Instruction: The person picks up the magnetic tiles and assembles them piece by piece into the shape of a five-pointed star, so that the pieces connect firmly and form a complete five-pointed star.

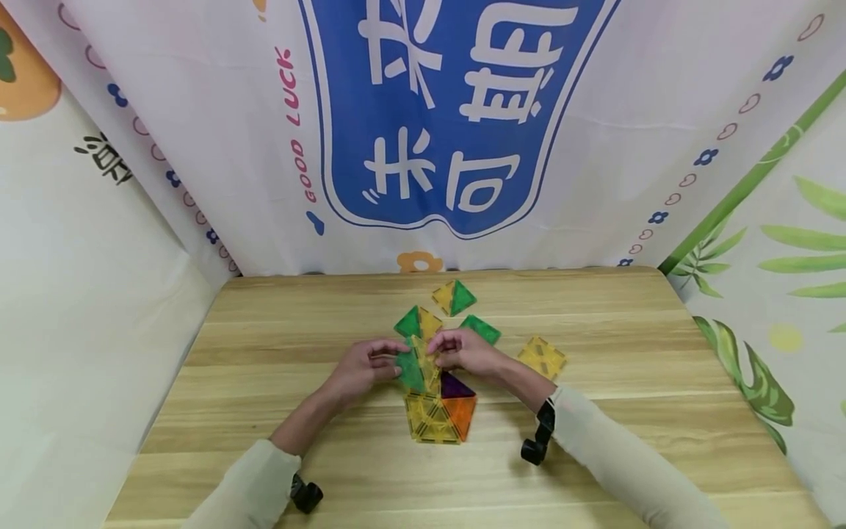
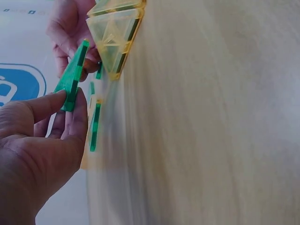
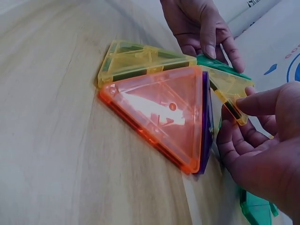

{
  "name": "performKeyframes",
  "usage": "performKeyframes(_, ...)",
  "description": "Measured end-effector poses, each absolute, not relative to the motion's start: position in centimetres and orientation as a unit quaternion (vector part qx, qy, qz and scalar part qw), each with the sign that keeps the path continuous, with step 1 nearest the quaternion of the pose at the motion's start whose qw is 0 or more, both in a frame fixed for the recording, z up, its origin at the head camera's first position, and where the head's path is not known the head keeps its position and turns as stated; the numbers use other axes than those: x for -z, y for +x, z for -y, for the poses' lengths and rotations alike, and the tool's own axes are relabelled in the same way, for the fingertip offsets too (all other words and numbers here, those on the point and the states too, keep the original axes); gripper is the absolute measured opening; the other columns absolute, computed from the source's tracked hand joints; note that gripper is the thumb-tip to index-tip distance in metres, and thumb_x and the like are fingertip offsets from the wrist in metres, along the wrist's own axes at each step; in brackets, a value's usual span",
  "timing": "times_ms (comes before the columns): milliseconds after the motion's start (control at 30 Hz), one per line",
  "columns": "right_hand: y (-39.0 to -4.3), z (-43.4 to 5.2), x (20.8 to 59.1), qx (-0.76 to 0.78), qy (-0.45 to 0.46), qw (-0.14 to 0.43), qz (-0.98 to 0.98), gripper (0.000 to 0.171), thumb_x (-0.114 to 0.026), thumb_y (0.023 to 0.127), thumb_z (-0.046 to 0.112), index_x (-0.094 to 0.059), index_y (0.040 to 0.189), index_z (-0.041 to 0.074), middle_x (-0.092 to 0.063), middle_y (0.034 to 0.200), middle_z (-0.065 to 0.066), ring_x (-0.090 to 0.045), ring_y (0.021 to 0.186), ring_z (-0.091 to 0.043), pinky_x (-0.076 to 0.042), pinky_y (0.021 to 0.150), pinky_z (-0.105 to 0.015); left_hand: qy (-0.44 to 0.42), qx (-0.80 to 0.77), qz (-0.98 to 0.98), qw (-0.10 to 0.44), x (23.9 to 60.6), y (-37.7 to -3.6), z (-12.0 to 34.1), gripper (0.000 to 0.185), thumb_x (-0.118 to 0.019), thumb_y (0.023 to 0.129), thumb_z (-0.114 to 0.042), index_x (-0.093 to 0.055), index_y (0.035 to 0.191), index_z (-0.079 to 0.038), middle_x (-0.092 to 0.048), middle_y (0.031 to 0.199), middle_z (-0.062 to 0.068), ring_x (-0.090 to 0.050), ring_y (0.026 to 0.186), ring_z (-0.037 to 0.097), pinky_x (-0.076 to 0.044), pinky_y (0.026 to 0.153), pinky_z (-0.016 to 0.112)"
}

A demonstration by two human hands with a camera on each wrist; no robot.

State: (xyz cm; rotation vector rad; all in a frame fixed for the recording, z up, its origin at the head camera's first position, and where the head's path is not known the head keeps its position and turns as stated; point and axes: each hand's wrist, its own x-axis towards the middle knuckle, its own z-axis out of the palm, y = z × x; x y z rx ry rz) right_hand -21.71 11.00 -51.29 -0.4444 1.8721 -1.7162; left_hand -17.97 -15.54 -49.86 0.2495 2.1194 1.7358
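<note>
- Pinching a green triangle tile [image 1: 411, 369] between thumb and fingers, the left hand [image 1: 362, 367] holds it on edge, raised off the counter [image 1: 264, 382].
- Right hand [image 1: 465, 353]: thumb and fingers curl round a yellow tile [image 1: 428, 361], gripping it by its edge just across from the left fingers [image 2: 49, 105]; the two held tiles meet or nearly meet between the hands.
- Directly below both sets of fingers, nearer the person, a flat cluster lies on the counter: a yellow square tile [image 1: 431, 417], an orange triangle tile [image 1: 460, 416] touching its side, and a purple triangle tile [image 1: 454, 385] against the orange one.
- Beyond the fingertips, farther from the person, loose green and yellow tiles [image 1: 453, 297] lie flat, near one another.
- Out past the right fingers, to their outer side, a separate yellow square [image 1: 542, 358] lies alone, apart from the cluster.
- Behind the counter hangs a printed backdrop [image 1: 449, 110] with blue lettering.
- Both forearms wear pale sleeves [image 1: 634, 463].
</note>
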Motion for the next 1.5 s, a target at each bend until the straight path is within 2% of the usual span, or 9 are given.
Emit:
performKeyframes(233,-21.9,-11.3,51.5,0.620,-0.166,0.276,-0.715,0.018,-0.060,0.096,-0.008,-0.068,0.112,-0.005,-0.065,0.097,-0.003,-0.055,0.080,-0.020,-0.048,0.069,-0.027,0.105,-0.631,-0.746,0.185,50.8,-18.0,14.4,0.037,-0.074,0.092,0.010,-0.066,0.128,0.004,-0.064,0.135,0.021,-0.069,0.119,0.035,-0.061,0.093,0.032)
performKeyframes(367,-21.8,-11.3,51.8,0.586,-0.197,0.256,-0.743,0.017,-0.061,0.094,-0.007,-0.068,0.109,-0.005,-0.068,0.098,-0.004,-0.055,0.077,-0.016,-0.047,0.065,-0.025,0.116,-0.627,-0.749,0.182,51.0,-17.8,14.0,0.035,-0.073,0.092,0.012,-0.064,0.125,0.004,-0.064,0.130,0.021,-0.070,0.115,0.033,-0.061,0.091,0.029)
performKeyframes(467,-21.5,-11.3,51.9,0.560,-0.223,0.238,-0.762,0.017,-0.061,0.094,-0.007,-0.068,0.109,-0.003,-0.069,0.106,-0.007,-0.060,0.085,-0.015,-0.051,0.072,-0.025,0.129,-0.610,-0.762,0.177,51.3,-17.6,13.9,0.032,-0.074,0.092,0.012,-0.065,0.121,0.002,-0.065,0.127,0.019,-0.071,0.113,0.031,-0.061,0.091,0.029)
performKeyframes(633,-20.7,-11.5,51.8,0.506,-0.249,0.203,-0.801,0.018,-0.064,0.097,-0.002,-0.071,0.110,0.007,-0.069,0.119,-0.006,-0.067,0.105,-0.016,-0.057,0.090,-0.029,0.168,-0.562,-0.794,0.158,51.7,-17.4,14.0,0.026,-0.076,0.092,0.008,-0.068,0.114,-0.002,-0.069,0.118,0.014,-0.071,0.109,0.027,-0.060,0.090,0.027)
performKeyframes(833,-19.0,-12.8,51.1,0.469,-0.253,0.141,-0.834,0.014,-0.071,0.101,0.011,-0.074,0.115,0.009,-0.073,0.121,-0.006,-0.069,0.108,-0.021,-0.059,0.092,-0.034,0.209,-0.506,-0.831,0.097,50.6,-17.6,14.2,0.023,-0.076,0.091,0.008,-0.070,0.111,-0.002,-0.072,0.112,0.013,-0.072,0.107,0.031,-0.061,0.093,0.034)
performKeyframes(1000,-16.7,-14.1,50.5,0.434,-0.269,0.092,-0.855,0.027,-0.078,0.098,0.024,-0.074,0.116,0.004,-0.074,0.116,-0.009,-0.067,0.108,-0.026,-0.057,0.094,-0.043,0.260,-0.470,-0.842,0.053,49.1,-18.1,14.1,0.033,-0.079,0.091,0.007,-0.068,0.122,0.000,-0.068,0.121,0.017,-0.068,0.116,0.035,-0.058,0.100,0.047)
performKeyframes(1133,-14.9,-14.6,50.5,0.398,-0.280,0.066,-0.871,0.043,-0.085,0.091,0.036,-0.073,0.118,0.004,-0.073,0.114,-0.007,-0.067,0.104,-0.024,-0.058,0.090,-0.041,0.332,-0.394,-0.854,0.070,48.2,-18.6,13.6,0.045,-0.081,0.092,-0.001,-0.066,0.134,-0.004,-0.063,0.138,0.015,-0.058,0.133,0.033,-0.050,0.112,0.053)
performKeyframes(1267,-13.3,-14.6,50.7,0.352,-0.270,0.030,-0.896,0.053,-0.090,0.084,0.043,-0.072,0.120,0.007,-0.072,0.114,-0.003,-0.067,0.104,-0.020,-0.058,0.089,-0.038,0.401,-0.303,-0.860,0.094,47.7,-19.0,12.8,0.048,-0.081,0.093,-0.009,-0.065,0.139,-0.007,-0.057,0.151,0.014,-0.048,0.144,0.034,-0.041,0.119,0.056)
performKeyframes(1500,-11.7,-14.0,51.6,0.290,-0.261,-0.016,-0.921,0.055,-0.093,0.080,0.046,-0.071,0.120,0.014,-0.067,0.118,0.001,-0.062,0.108,-0.016,-0.058,0.091,-0.037,0.465,-0.213,-0.853,0.109,48.0,-19.5,12.4,0.041,-0.083,0.092,-0.015,-0.071,0.131,-0.012,-0.061,0.146,0.011,-0.050,0.143,0.035,-0.039,0.121,0.056)
